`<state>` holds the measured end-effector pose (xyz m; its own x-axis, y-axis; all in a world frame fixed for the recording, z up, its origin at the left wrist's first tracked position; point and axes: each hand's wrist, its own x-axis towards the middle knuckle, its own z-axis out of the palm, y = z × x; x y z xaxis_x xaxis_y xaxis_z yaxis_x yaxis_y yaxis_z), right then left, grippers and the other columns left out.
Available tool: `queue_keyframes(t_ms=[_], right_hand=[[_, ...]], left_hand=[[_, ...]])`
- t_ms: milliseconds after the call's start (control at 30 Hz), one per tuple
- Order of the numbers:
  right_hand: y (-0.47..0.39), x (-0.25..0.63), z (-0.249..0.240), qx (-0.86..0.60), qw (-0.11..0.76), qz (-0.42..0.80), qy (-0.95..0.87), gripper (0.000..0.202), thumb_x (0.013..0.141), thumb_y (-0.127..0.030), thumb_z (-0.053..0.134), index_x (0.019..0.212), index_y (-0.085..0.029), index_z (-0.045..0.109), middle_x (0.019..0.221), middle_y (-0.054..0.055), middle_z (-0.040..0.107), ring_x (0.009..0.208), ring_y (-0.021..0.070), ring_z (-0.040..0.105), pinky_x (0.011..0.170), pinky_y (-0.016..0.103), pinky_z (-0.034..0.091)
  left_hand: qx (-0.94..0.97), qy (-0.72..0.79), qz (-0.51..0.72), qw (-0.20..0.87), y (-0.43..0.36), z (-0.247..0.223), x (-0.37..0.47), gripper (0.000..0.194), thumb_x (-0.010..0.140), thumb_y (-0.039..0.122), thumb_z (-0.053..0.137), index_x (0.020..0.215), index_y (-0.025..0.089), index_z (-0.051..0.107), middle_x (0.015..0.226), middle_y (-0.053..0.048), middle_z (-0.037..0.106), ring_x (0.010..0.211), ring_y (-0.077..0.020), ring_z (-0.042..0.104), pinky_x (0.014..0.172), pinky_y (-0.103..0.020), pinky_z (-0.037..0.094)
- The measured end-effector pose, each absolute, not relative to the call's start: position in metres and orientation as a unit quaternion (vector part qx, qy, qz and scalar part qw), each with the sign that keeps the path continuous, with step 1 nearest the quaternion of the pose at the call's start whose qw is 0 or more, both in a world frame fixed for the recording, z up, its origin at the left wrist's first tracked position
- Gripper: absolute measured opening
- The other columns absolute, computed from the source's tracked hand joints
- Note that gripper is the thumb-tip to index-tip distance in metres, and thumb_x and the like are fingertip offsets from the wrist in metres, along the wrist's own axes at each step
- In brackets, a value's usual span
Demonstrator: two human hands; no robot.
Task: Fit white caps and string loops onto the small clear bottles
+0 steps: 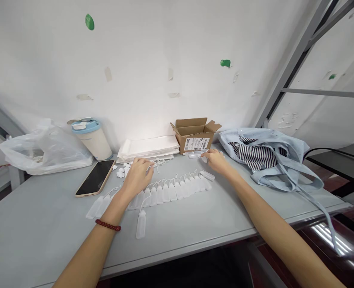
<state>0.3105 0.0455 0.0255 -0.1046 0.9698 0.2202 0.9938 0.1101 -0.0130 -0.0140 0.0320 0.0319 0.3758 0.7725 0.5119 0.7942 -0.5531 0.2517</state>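
While the left hand (138, 176) bends its fingers over small white pieces (121, 173) and thin strings (164, 161) near the middle of the table (39, 232), the right hand (215, 161) has its fingertips at a few loose clear tubes (195, 154) just in front of the open cardboard box (196, 140). Whether either hand grasps anything is hard to tell. A slanting row of clear tubes (166, 193), with strings at their far ends, lies between the forearms and runs partly behind the left one; a single tube (141, 225) lies nearer the table's near edge. A phone (95, 178), a lidded cup (95, 141) and a plastic bag (46, 152) are on the left. A stack of white sheets (149, 148) lies beside the box, and a light blue cloth bag (288, 142) with striped fabric (256, 156) is at the right.
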Motion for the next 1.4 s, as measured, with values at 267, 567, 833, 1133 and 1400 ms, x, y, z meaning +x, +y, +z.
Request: queue_keyframes(t_ms=[267,567,833,1133,1400], right_hand=[[0.047,0.304,0.023,-0.64,0.076,-0.074,-0.761,0.039,0.087,-0.008,0.041,0.119,-0.017,0.062,0.106,0.014,0.062,0.103,0.0286,0.05,0.078,0.034,0.036],[0.047,0.301,0.021,-0.626,0.092,-0.12,-0.765,0.027,0.083,-0.01,0.052,0.107,-0.016,0.064,0.116,0.016,0.055,0.105,0.0304,0.046,0.08,0.037,0.035],[0.022,0.274,0.038,-0.523,0.336,0.032,-0.783,0.016,0.084,-0.018,0.052,0.098,-0.017,0.059,0.099,0.01,0.065,0.095,0.0232,0.058,0.082,0.035,0.041],[-0.019,0.216,0.047,-0.394,0.399,0.314,-0.766,0.019,0.083,-0.033,0.059,0.096,-0.02,0.063,0.094,0.005,0.069,0.085,0.0179,0.063,0.076,0.032,0.049],[-0.021,0.217,0.049,-0.39,0.38,0.32,-0.775,0.016,0.083,-0.029,0.06,0.094,-0.02,0.066,0.094,0.005,0.07,0.085,0.0185,0.063,0.075,0.032,0.048]], left_hand=[[-0.803,-0.47,-0.367,0.007,0.024,0.04,-0.009,0.021,0.081,0.023,0.045,0.078,0.02,0.066,0.085,-0.005,0.069,0.089,-0.0223,0.059,0.083,-0.036,0.046],[-0.746,-0.494,-0.433,-0.109,0.019,0.042,-0.003,0.017,0.075,0.029,0.055,0.081,0.016,0.064,0.078,-0.004,0.07,0.069,-0.0168,0.064,0.069,-0.03,0.052],[-0.693,-0.493,-0.475,-0.227,0.011,0.046,0.005,0.016,0.07,0.033,0.062,0.074,0.017,0.066,0.076,-0.004,0.071,0.071,-0.0174,0.064,0.069,-0.03,0.053],[-0.676,-0.453,-0.486,-0.319,-0.007,0.048,0.025,0.017,0.071,0.033,0.065,0.073,0.016,0.066,0.075,-0.004,0.068,0.072,-0.0175,0.064,0.067,-0.029,0.053],[-0.667,-0.445,-0.492,-0.339,-0.013,0.048,0.028,0.016,0.072,0.031,0.064,0.077,0.016,0.065,0.078,-0.004,0.068,0.076,-0.0178,0.065,0.069,-0.029,0.054]])
